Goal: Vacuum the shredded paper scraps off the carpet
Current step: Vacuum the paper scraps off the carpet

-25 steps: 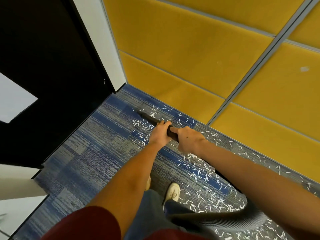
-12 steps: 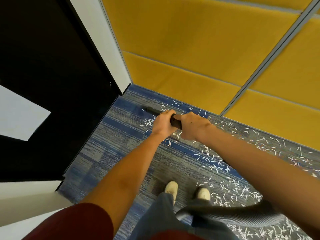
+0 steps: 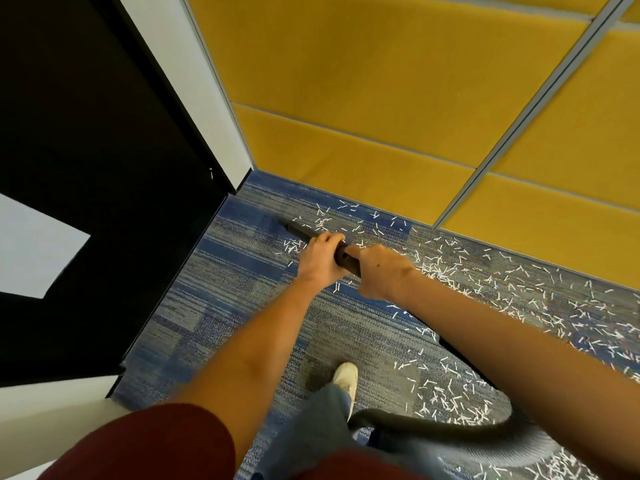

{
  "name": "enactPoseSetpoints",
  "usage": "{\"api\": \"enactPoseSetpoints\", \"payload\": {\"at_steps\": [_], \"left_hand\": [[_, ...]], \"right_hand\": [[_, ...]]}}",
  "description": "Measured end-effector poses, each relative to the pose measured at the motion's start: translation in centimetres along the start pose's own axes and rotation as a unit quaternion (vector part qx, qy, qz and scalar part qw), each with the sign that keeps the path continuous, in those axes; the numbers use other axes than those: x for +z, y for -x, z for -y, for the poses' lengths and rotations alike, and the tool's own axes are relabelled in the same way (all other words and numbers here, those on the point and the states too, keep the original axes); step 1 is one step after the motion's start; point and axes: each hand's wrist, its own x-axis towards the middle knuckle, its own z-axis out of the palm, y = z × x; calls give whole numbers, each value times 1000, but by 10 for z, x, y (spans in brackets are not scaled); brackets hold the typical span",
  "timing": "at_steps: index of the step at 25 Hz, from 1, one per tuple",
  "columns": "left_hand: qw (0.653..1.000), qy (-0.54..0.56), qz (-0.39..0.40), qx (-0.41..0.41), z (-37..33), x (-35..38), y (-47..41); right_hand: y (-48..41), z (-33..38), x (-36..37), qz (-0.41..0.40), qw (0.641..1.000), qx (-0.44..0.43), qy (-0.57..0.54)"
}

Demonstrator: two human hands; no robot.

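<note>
clamped round vacuum wand (image 3: 300,231) with left hand (image 3: 320,259) ahead, right hand (image 3: 379,271) just behind | paper scraps (image 3: 443,271) around grip, mostly rightward, on carpet (image 3: 235,278)

- There is only one wide-angle camera, worn on the person's head.
- From standing height it faces forward and steeply down, to the corner where blue-grey striped carpet (image 3: 221,306) meets yellow padded wall panels (image 3: 346,98).

Counted: one left hand (image 3: 320,259), one right hand (image 3: 379,271), one vacuum wand (image 3: 297,230), one hose (image 3: 450,434), one shoe (image 3: 346,375). The paper scraps (image 3: 446,405) could not be counted; most are seen at right.
</note>
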Motion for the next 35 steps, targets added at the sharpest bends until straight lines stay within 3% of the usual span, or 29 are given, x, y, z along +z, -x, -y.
{"api": "enactPoseSetpoints", "payload": {"at_steps": [10,20,29,35], "left_hand": [[996,-19,62,54,-32,27,-8],[995,-11,79,52,-38,41,13],[997,37,71,19,-128,83,8],[996,45,65,41,-194,107,-2]], "right_hand": [[15,-44,23,-1,998,55,-30],[40,-45,39,12,999,33,-38],[78,-135,28,20,999,35,-24],[101,-193,26,-7,999,35,-8]]}}
